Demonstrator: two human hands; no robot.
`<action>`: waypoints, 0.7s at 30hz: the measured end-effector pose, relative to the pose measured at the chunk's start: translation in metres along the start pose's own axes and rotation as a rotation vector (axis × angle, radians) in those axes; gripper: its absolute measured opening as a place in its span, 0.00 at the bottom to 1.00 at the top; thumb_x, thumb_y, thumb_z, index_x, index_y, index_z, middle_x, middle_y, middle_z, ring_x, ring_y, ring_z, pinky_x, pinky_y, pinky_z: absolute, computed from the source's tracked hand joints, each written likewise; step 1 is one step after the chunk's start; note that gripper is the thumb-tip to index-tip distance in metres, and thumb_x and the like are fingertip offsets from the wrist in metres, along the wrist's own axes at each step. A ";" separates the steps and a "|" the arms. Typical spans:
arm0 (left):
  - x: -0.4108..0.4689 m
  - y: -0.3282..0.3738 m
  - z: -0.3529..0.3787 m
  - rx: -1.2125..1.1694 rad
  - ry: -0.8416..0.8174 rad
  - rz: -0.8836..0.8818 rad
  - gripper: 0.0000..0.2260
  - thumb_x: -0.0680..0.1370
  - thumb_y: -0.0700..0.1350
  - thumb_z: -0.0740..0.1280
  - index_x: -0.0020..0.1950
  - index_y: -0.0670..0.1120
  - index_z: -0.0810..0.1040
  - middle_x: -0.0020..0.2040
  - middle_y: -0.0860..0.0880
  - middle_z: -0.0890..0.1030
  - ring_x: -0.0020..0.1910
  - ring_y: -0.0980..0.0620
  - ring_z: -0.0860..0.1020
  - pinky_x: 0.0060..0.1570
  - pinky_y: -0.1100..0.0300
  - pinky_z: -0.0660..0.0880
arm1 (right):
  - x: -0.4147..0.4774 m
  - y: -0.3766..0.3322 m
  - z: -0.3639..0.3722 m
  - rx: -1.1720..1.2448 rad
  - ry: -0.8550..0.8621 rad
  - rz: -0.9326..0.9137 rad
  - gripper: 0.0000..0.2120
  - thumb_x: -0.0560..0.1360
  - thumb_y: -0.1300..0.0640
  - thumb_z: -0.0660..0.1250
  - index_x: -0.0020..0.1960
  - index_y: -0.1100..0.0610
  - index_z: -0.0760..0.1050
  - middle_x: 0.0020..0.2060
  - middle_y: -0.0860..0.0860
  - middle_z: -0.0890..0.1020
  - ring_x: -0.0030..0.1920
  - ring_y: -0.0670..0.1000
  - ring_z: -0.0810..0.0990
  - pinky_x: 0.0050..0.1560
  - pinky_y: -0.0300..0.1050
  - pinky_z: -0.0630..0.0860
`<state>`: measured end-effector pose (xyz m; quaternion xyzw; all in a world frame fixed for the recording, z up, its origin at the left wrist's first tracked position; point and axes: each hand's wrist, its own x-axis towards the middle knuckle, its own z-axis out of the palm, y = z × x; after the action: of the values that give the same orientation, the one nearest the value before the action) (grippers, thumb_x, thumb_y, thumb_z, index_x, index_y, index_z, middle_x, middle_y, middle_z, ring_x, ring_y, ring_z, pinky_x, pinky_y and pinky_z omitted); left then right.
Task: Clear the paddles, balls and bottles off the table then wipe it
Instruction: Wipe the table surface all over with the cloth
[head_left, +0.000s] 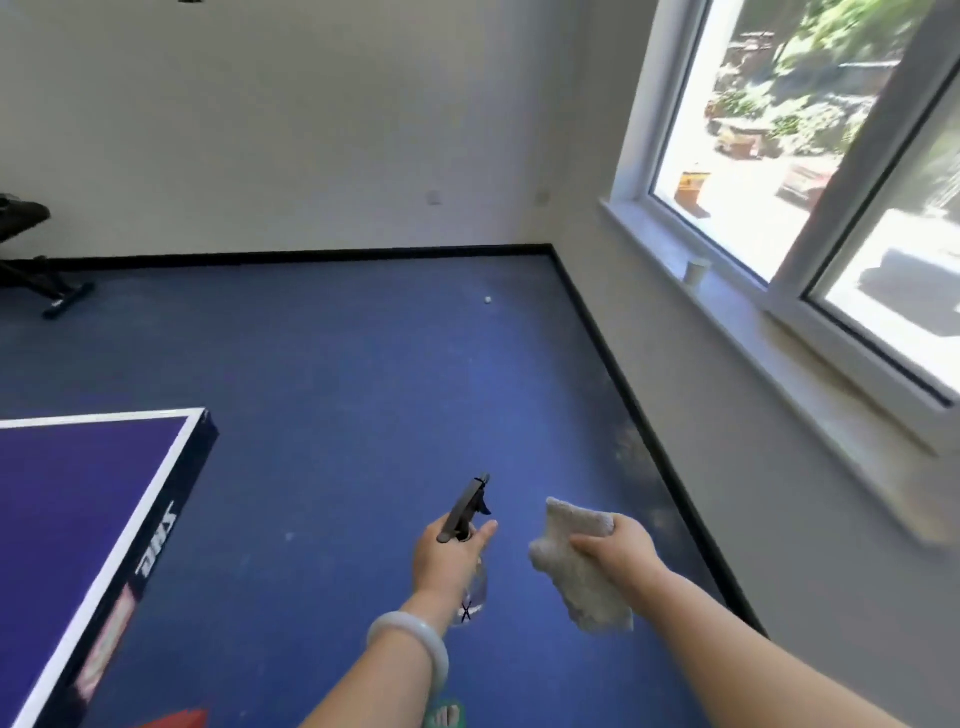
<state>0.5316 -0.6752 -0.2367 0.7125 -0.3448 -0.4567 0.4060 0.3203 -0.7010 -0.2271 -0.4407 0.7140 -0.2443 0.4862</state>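
Left hand (448, 558) gripped spray bottle (463, 512); right hand (618, 545) clutched cloth (579, 569). Table (78, 493) corner lay leftward. Wiping step apparently pending: next, turn and spray tabletop.

floor (363, 389): blue, scuffed by right wall | weight bench (23, 215): black, far left | window (753, 130): right, sunlit outdoors | sill (753, 332): white | cup (697, 270): small, white, upright on sill | skirting (311, 255): black | sockets (434, 197): far wall
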 end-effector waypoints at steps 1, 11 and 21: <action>0.024 0.012 0.013 0.019 -0.042 0.013 0.18 0.73 0.51 0.74 0.41 0.36 0.76 0.28 0.50 0.71 0.29 0.50 0.69 0.33 0.60 0.68 | 0.018 -0.005 -0.009 0.023 0.045 0.017 0.08 0.70 0.56 0.73 0.48 0.54 0.78 0.42 0.51 0.84 0.44 0.51 0.83 0.47 0.47 0.80; 0.147 0.112 0.145 0.162 -0.379 0.112 0.17 0.73 0.50 0.74 0.40 0.37 0.74 0.30 0.49 0.72 0.30 0.50 0.69 0.32 0.60 0.66 | 0.108 -0.022 -0.098 0.278 0.383 0.189 0.08 0.69 0.58 0.75 0.46 0.56 0.80 0.41 0.52 0.86 0.42 0.51 0.85 0.48 0.49 0.82; 0.162 0.177 0.328 0.229 -0.666 0.159 0.15 0.72 0.46 0.75 0.36 0.42 0.71 0.29 0.50 0.70 0.29 0.51 0.67 0.29 0.62 0.65 | 0.181 0.019 -0.235 0.558 0.629 0.289 0.12 0.72 0.66 0.73 0.55 0.65 0.77 0.49 0.62 0.83 0.51 0.62 0.83 0.57 0.58 0.78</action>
<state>0.2608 -0.9779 -0.2219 0.5366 -0.5615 -0.5891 0.2231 0.0741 -0.8676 -0.2327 -0.0924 0.7882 -0.4794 0.3748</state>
